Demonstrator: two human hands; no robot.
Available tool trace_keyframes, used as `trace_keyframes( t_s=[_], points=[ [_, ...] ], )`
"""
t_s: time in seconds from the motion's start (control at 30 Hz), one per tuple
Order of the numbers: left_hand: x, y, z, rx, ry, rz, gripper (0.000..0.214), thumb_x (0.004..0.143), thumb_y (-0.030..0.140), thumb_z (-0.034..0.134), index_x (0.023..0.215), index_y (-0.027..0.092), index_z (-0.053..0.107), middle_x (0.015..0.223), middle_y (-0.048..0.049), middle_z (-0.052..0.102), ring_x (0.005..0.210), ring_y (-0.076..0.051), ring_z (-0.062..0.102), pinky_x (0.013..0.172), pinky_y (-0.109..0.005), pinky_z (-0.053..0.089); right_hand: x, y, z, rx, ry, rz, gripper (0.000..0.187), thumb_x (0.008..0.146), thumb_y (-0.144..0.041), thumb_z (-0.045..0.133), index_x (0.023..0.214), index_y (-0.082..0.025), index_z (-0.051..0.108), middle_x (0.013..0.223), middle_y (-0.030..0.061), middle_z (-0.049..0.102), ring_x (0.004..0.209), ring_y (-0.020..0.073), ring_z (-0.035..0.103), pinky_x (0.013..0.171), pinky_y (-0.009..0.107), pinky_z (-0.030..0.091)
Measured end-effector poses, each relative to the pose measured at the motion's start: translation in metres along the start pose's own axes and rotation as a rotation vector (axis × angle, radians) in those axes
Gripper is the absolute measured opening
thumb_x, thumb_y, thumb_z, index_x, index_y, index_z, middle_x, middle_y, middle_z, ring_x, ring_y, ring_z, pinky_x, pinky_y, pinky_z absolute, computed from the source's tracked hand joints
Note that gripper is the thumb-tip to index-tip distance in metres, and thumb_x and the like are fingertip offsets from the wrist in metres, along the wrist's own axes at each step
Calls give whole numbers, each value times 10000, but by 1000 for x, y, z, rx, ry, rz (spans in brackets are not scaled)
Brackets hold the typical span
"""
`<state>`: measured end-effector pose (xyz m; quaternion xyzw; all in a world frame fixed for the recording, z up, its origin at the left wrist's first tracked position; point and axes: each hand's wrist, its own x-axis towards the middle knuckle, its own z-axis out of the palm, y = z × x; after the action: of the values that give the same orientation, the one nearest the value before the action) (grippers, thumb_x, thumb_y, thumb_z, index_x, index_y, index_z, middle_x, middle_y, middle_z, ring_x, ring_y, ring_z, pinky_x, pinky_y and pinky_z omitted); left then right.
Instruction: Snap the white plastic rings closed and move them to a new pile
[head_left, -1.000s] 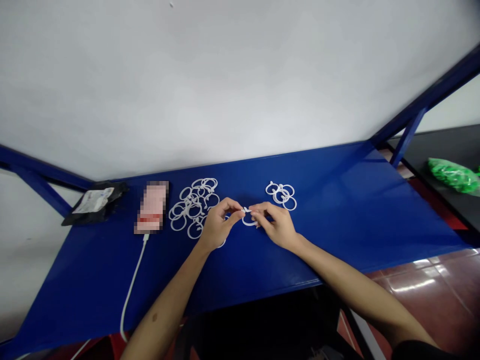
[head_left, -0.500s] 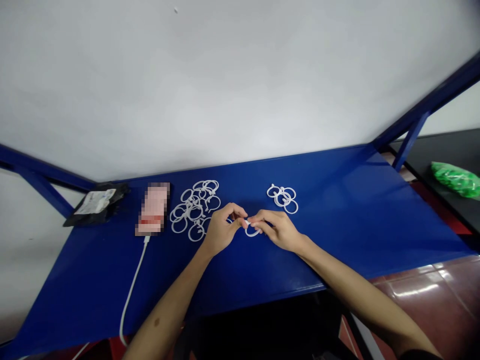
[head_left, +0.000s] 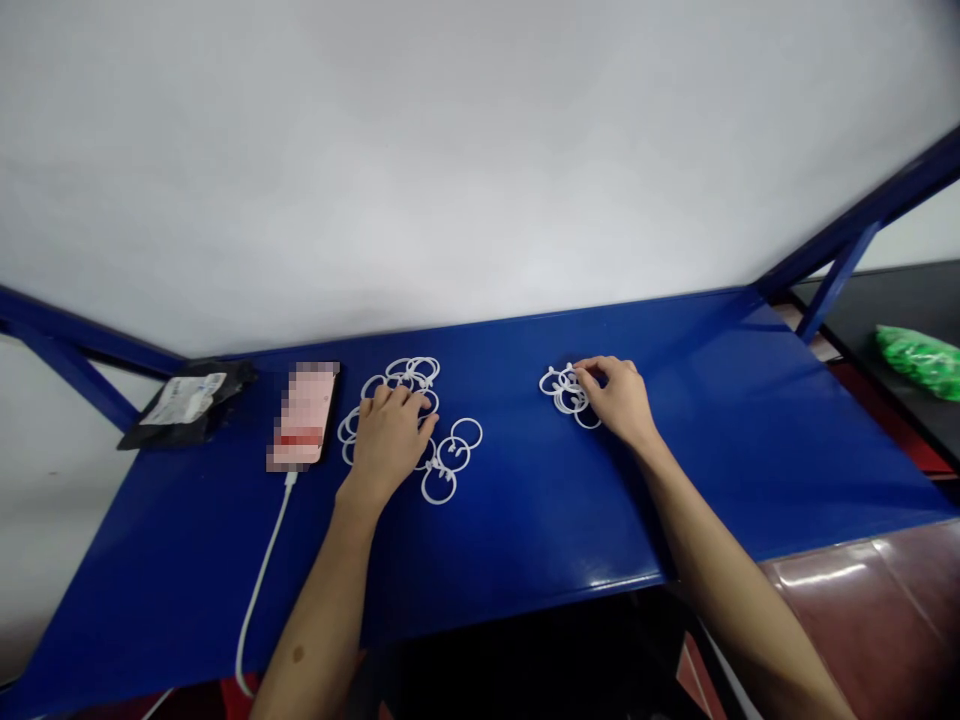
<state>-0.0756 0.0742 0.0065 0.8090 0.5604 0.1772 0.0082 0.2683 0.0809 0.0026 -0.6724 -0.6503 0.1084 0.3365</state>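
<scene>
My left hand (head_left: 390, 435) lies over the larger group of white plastic rings, which look like curtain rings with small eyelets (head_left: 439, 485). Its fingers are spread, palm down, and touch the rings; some are hidden under it. My right hand (head_left: 616, 395) is at the smaller cluster of white rings (head_left: 571, 400) further right. Thumb and forefinger are pinched together at the cluster's right edge, on a white ring that is partly covered by the fingertips.
Rings and hands are on a blue table (head_left: 510, 520) against a white wall. Left of the rings lies a phone (head_left: 304, 415) with a white cable (head_left: 262, 580), then a black plastic packet (head_left: 187, 405). A green bag (head_left: 919, 360) rests on a dark surface at right.
My hands have parted from the middle. The right hand has carried the ring to the right cluster; the left hand has moved left onto the larger group and its fingers have spread.
</scene>
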Motion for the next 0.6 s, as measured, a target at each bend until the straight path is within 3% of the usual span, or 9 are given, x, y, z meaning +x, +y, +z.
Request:
trace_keyframes(
  t_s=[0.2, 0.43, 0.6],
  points=[
    [1, 5, -1, -96, -15, -5, 131, 895, 245, 605, 778, 235, 663, 902, -94, 670, 958, -331, 538, 854, -494, 402, 1, 2, 3, -20, -14, -2, 261, 935, -382, 563, 865, -208, 744, 891, 84, 760, 837, 250, 639, 876, 446, 444],
    [5, 32, -14, -326, -66, 38, 94, 912, 186, 563, 825, 223, 571, 822, -21, 669, 875, -242, 558, 846, -431, 421, 1, 2, 2, -5, -14, -13, 290, 953, -412, 552, 857, -209, 736, 880, 80, 747, 844, 249, 632, 890, 453, 431],
    [4, 48, -13, -544, -59, 129, 135, 983, 193, 485, 934, 208, 610, 860, -17, 667, 842, -185, 571, 840, -357, 471, -2, -10, -2, -65, 149, -65, 243, 947, -377, 586, 881, -193, 730, 939, 115, 710, 939, 286, 582, 905, 483, 441]
  ],
)
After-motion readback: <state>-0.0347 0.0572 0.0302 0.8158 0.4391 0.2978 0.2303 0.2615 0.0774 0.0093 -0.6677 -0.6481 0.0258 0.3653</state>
